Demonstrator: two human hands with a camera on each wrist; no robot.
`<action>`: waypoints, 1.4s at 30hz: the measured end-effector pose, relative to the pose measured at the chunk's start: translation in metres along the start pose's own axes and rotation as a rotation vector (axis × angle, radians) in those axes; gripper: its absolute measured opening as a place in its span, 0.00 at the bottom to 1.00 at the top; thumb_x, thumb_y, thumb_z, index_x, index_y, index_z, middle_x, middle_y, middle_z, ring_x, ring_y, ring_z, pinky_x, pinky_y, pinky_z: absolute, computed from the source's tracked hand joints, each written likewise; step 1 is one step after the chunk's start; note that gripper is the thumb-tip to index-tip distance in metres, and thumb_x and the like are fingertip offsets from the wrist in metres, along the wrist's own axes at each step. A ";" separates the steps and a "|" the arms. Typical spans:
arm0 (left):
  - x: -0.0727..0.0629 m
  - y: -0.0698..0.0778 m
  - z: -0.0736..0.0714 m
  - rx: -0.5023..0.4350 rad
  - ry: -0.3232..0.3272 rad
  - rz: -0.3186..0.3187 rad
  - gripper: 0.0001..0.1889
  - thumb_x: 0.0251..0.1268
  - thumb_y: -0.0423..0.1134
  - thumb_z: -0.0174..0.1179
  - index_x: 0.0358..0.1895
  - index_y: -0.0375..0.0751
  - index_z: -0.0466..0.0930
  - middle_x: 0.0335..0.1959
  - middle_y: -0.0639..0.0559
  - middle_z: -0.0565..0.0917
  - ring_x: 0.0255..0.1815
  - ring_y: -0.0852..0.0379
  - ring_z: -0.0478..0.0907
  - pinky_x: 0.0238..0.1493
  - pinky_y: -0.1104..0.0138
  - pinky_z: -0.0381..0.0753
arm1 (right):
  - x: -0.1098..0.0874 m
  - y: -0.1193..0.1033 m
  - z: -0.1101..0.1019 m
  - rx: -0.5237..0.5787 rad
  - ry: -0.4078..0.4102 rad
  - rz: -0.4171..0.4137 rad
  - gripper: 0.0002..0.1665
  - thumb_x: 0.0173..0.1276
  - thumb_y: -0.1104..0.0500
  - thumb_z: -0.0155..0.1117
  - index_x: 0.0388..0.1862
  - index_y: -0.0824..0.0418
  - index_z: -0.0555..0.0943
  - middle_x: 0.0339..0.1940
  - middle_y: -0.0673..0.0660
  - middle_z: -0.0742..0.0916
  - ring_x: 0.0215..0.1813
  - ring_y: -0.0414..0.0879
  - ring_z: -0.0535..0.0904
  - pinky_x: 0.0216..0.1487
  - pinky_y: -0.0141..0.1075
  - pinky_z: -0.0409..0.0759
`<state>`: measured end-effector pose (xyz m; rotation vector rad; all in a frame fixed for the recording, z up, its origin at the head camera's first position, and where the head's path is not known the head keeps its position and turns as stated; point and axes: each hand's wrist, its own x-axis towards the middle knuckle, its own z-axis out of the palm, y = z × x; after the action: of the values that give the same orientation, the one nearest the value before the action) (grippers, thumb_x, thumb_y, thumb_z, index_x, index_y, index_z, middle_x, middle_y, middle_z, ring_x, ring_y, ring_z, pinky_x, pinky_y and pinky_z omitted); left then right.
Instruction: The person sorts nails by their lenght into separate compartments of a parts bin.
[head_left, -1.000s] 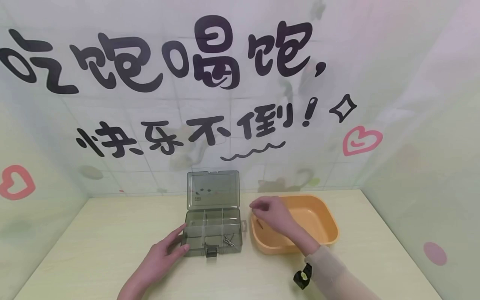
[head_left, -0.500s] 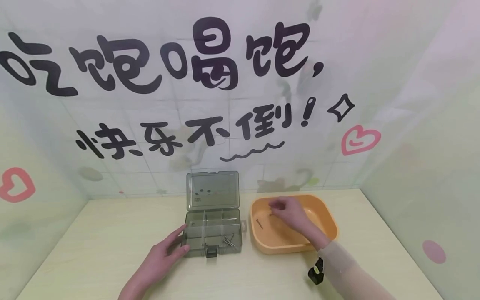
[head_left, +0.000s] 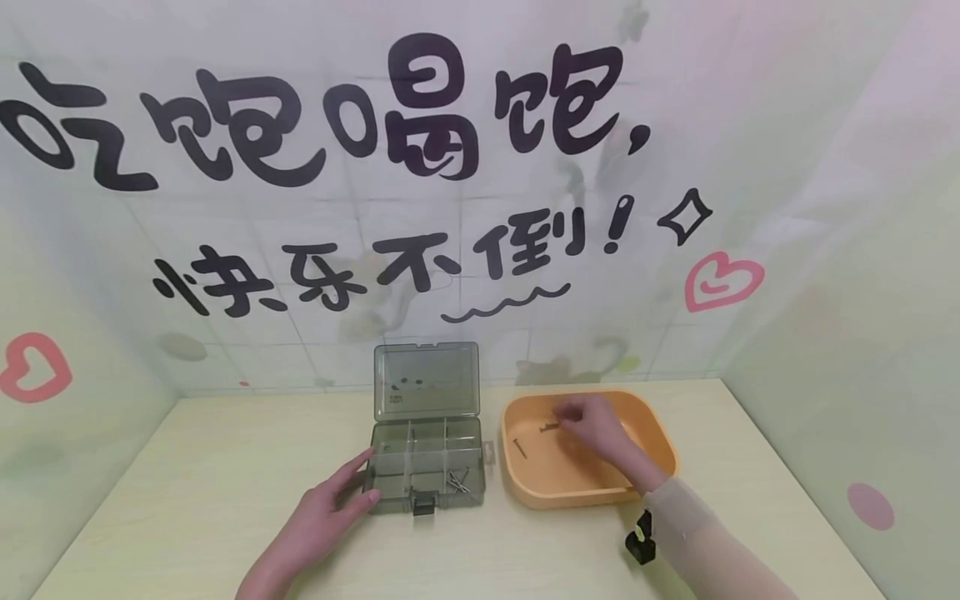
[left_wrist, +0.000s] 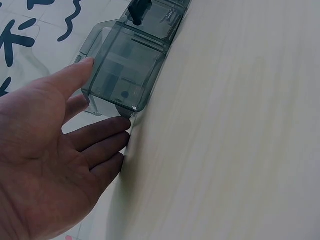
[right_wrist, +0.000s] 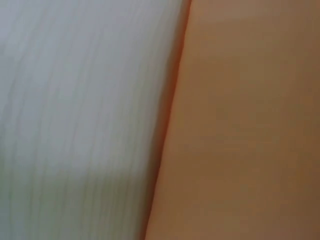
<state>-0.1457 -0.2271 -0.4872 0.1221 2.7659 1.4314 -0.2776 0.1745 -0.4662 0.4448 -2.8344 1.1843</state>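
An open grey see-through organizer box [head_left: 389, 483] stands on the table, its lid raised at the back. Several metal screws [head_left: 457, 481] lie in its front right compartment. My left hand [head_left: 318, 521] touches the box's left side with fingers extended; in the left wrist view the thumb of this hand [left_wrist: 45, 145] reaches the box rim. My right hand [head_left: 596, 429] is over the orange tray [head_left: 540, 500], fingertips low beside a small screw [head_left: 549, 427]. The hand itself hides part of its fingers, and I cannot tell whether they pinch anything. Another screw [head_left: 520, 449] lies at the tray's left.
The orange tray wall [right_wrist: 240, 120] fills the right part of the right wrist view, next to the pale table [right_wrist: 75, 100]. A lettered wall [head_left: 465, 208] rises behind the box and tray. A black wrist device [head_left: 641, 537] hangs under my right sleeve.
My right hand has moved right and slightly down from the tray's left rim to over its inside, uncovering the screws there. My left hand and the box stay in place.
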 end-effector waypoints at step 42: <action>0.000 0.000 0.000 -0.011 -0.004 -0.017 0.35 0.74 0.49 0.63 0.80 0.47 0.63 0.66 0.30 0.77 0.69 0.32 0.72 0.67 0.40 0.71 | 0.006 0.006 0.013 -0.067 -0.108 -0.069 0.05 0.56 0.72 0.74 0.29 0.65 0.86 0.27 0.51 0.86 0.31 0.41 0.78 0.35 0.34 0.80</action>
<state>-0.1457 -0.2275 -0.4873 0.1007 2.7491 1.4406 -0.2844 0.1678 -0.4787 0.6158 -2.9113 1.0821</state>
